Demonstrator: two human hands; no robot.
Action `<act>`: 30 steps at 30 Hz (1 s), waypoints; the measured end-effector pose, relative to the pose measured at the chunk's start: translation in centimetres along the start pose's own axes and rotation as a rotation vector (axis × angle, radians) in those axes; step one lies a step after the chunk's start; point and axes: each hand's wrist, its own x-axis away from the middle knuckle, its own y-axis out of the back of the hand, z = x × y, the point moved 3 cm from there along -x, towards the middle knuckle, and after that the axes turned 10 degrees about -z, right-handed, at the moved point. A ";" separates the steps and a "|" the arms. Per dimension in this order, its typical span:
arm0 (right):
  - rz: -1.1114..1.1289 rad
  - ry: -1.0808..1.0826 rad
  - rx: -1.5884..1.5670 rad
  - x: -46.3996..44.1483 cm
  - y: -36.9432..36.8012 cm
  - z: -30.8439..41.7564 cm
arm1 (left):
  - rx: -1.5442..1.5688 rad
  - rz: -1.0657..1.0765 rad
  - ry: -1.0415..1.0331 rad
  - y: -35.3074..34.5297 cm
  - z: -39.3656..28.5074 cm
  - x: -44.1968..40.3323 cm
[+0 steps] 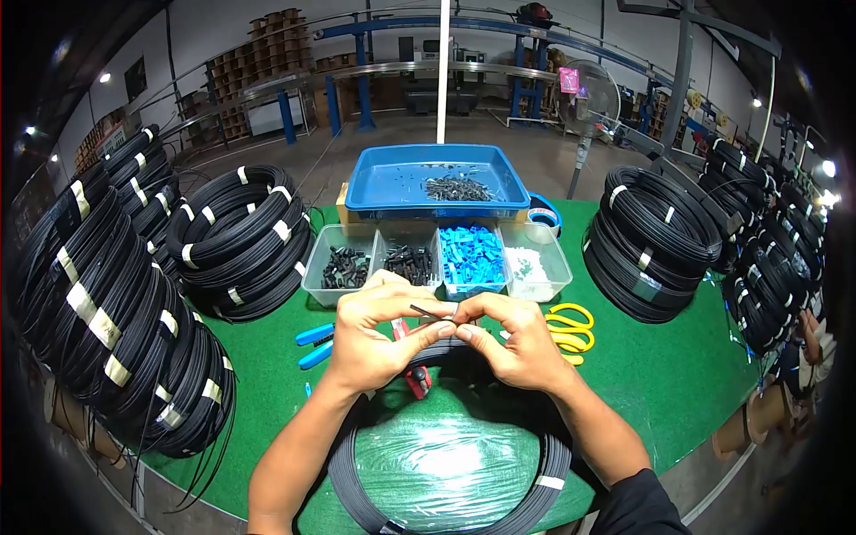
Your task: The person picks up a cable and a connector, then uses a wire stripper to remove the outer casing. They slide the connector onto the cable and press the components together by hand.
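My left hand [379, 334] and my right hand [513, 337] meet above the middle of the table, fingertips pinched together. Between them they grip a thin black cable [426, 312], whose end sticks out past my left fingers. Whatever else is in the pinch is hidden. Below my forearms lies a coil of black cable [555, 459] with white tape, around a shiny clear-plastic surface [446, 459]. Partly under my left hand are a red tool [418, 382] and a blue-handled tool [316, 346]. Close to my right hand lie yellow-handled scissors [572, 328].
Clear bins [314, 287] hold black, blue [470, 254] and white small parts [528, 269]. Behind them stands a blue tray [437, 212] with dark scraps. Taped cable coils stack up at left [116, 312] and right [651, 241] on the green table [664, 374].
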 end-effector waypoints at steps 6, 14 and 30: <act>0.036 0.140 0.206 0.1 -0.2 -1.3 | 0.279 -0.048 0.254 -0.5 0.9 0.8; 0.059 0.026 0.257 0.0 -0.2 -1.7 | 0.611 -0.032 0.499 -1.9 3.1 2.1; 0.032 -0.097 0.163 -3.0 2.1 -1.2 | 0.392 0.494 0.298 -3.6 -0.1 5.6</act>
